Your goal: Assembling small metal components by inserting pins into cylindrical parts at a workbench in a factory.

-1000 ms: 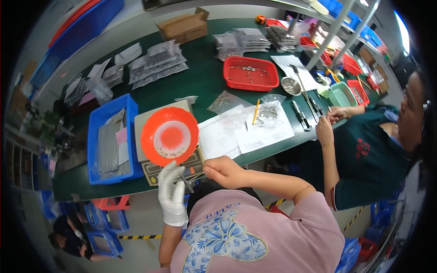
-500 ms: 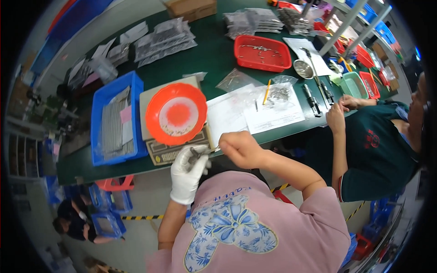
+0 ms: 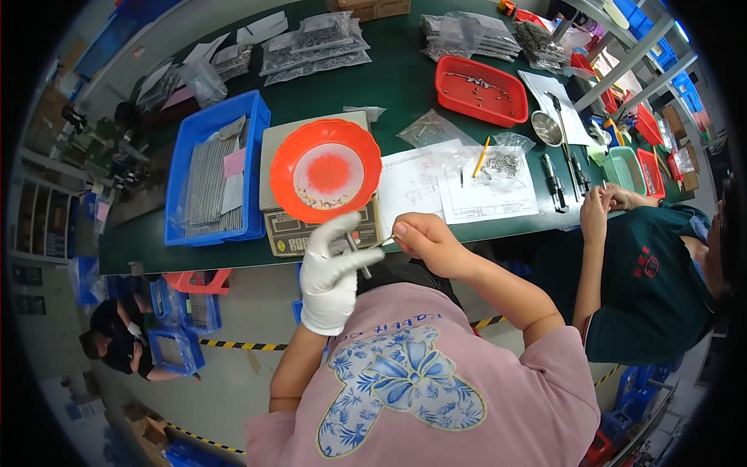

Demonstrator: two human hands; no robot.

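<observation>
My left hand [image 3: 328, 284], in a white glove, is closed around a short grey metal rod [image 3: 356, 255] that stands up between thumb and fingers. Just right of it, my bare right hand [image 3: 429, 243] pinches a small thin piece [image 3: 391, 239] at its fingertips; its kind is too small to tell. Both hands are over the near table edge. Beyond the left glove, an orange scalloped bowl [image 3: 284, 183] with small bits in its pale bottom rests on a boxy beige weighing scale [image 3: 289, 240].
Left stands a blue bin [image 3: 261, 167] of long thin rods. Drawings [image 3: 490, 204] lie right, with a yellow pencil [image 3: 482, 156] and bagged small parts [image 3: 504, 163]. Farther back are a red tray [image 3: 520, 113] and bagged parts [image 3: 315, 43]. A co-worker [image 3: 638, 272] sits at the right.
My view has shifted, so the table sits farther right and higher. My left glove's fingers have spread more, showing the rod. My right hand has turned, showing the small piece at its fingertips.
</observation>
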